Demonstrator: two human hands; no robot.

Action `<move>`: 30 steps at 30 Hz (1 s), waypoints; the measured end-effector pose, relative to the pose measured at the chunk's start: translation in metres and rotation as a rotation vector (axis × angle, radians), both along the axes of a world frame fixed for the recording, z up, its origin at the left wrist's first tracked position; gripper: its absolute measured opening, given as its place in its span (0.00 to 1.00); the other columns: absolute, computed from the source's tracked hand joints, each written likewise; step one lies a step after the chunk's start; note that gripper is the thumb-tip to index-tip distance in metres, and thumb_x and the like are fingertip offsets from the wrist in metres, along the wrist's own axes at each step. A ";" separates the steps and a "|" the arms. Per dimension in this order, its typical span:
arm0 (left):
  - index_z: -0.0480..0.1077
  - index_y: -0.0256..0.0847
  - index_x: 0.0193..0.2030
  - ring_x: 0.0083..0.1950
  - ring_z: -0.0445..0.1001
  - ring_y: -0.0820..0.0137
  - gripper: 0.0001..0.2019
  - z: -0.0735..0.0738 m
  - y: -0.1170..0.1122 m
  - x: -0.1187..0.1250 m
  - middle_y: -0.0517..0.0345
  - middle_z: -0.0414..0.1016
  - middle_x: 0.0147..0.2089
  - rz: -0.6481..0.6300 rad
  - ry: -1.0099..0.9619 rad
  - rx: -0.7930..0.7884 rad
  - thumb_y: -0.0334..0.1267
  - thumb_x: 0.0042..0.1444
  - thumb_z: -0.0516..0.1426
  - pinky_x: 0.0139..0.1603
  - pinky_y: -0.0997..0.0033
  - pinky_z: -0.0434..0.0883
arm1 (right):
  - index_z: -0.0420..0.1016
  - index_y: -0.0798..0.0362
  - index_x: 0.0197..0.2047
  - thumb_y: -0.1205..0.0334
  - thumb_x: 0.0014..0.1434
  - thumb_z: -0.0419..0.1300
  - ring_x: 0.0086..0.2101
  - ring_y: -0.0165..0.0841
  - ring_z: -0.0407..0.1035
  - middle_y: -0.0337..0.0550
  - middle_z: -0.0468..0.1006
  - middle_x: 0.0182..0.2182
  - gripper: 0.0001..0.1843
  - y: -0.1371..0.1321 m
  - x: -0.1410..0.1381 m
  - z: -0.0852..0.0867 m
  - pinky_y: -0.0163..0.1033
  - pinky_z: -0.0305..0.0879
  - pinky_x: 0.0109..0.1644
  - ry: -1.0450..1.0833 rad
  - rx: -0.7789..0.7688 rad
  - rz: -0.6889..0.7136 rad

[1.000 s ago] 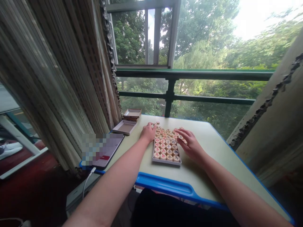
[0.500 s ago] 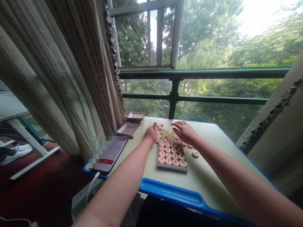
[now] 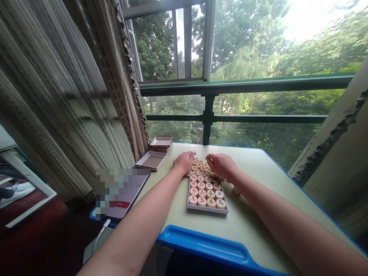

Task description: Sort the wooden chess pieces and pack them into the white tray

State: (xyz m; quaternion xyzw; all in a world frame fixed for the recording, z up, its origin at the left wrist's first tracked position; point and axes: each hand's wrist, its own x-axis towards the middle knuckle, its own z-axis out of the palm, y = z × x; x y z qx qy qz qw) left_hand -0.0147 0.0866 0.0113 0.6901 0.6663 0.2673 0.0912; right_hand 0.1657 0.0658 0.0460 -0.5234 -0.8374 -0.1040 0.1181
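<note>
A shallow white tray (image 3: 207,210) lies on the pale table (image 3: 258,180), filled with rows of round wooden chess pieces (image 3: 205,191) marked in red and dark characters. More pieces are heaped at the tray's far end. My left hand (image 3: 184,161) rests palm down on the heap's left side, fingers curled over pieces. My right hand (image 3: 220,165) lies on the heap's right side, fingers bent down onto it. One loose piece (image 3: 236,190) sits on the table beside my right forearm.
An open box with a stacked lid (image 3: 156,152) stands at the table's far left. A tablet (image 3: 123,191) with a cable lies at the left edge. Curtains hang left and right. A green railing (image 3: 247,85) and window lie behind. A blue rim (image 3: 207,245) edges the table's front.
My right hand has come down from above the table onto the heap of pieces. My left hand stays at the heap's left side. The view has shifted slightly.
</note>
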 end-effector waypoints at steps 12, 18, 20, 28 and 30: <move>0.56 0.46 0.63 0.69 0.44 0.57 0.24 -0.015 0.027 -0.026 0.50 0.39 0.70 0.083 -0.344 0.108 0.43 0.59 0.49 0.65 0.60 0.52 | 0.75 0.49 0.37 0.56 0.60 0.43 0.33 0.38 0.71 0.47 0.78 0.34 0.20 -0.006 0.001 0.002 0.37 0.58 0.32 -0.129 -0.110 0.012; 0.56 0.47 0.63 0.68 0.46 0.59 0.26 -0.014 0.031 -0.030 0.51 0.35 0.70 0.099 -0.437 0.171 0.46 0.58 0.50 0.65 0.64 0.51 | 0.75 0.49 0.39 0.57 0.61 0.42 0.34 0.38 0.71 0.48 0.78 0.35 0.21 -0.007 -0.003 -0.004 0.37 0.58 0.34 -0.134 -0.158 0.004; 0.56 0.47 0.63 0.69 0.44 0.57 0.26 -0.010 0.031 -0.031 0.51 0.35 0.70 0.143 -0.401 0.152 0.48 0.58 0.49 0.65 0.63 0.51 | 0.75 0.49 0.41 0.56 0.61 0.42 0.34 0.38 0.71 0.48 0.78 0.35 0.21 -0.007 -0.003 -0.005 0.37 0.58 0.33 -0.108 -0.168 -0.005; 0.55 0.52 0.63 0.67 0.47 0.49 0.30 0.004 0.026 -0.038 0.52 0.28 0.71 0.208 -0.231 0.021 0.57 0.54 0.49 0.62 0.57 0.55 | 0.73 0.48 0.45 0.57 0.62 0.43 0.35 0.38 0.71 0.48 0.78 0.36 0.19 -0.010 -0.004 -0.007 0.35 0.57 0.31 -0.032 -0.189 -0.014; 0.56 0.52 0.63 0.67 0.46 0.49 0.31 0.005 0.026 -0.041 0.53 0.28 0.71 0.208 -0.227 0.004 0.58 0.53 0.50 0.62 0.56 0.55 | 0.72 0.48 0.45 0.57 0.62 0.43 0.35 0.38 0.71 0.48 0.78 0.36 0.19 -0.010 -0.004 -0.008 0.36 0.57 0.31 -0.026 -0.190 -0.018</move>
